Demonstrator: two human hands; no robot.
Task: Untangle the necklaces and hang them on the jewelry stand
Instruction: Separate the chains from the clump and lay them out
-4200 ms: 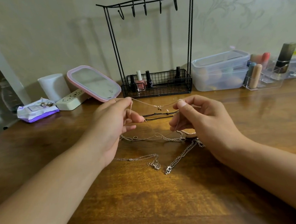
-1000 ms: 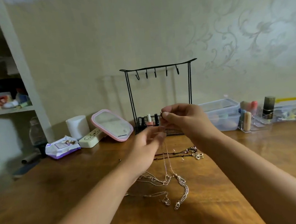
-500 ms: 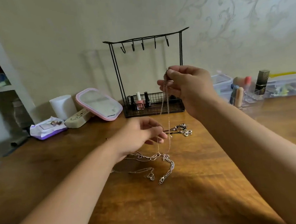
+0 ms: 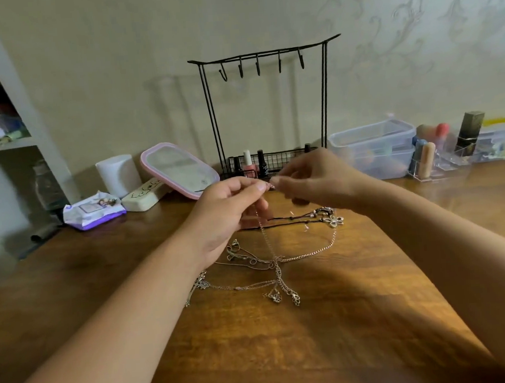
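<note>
I see my left hand and my right hand raised close together above the brown wooden table, each pinching the top end of one thin silver chain necklace. It hangs down from my fingertips into the tangled heap of silver chains lying on the table just below. Beyond that heap lies a black cord necklace with a flower pendant. The black wire jewelry stand with five hooks rises against the wall behind my hands, its hooks bare, nail polish bottles in its base basket. My hands cover part of that basket. Left of it leans a pink-rimmed mirror, beside a white cylinder and a purple wipes packet. Right of the stand sits a clear lidded plastic box.
</note>
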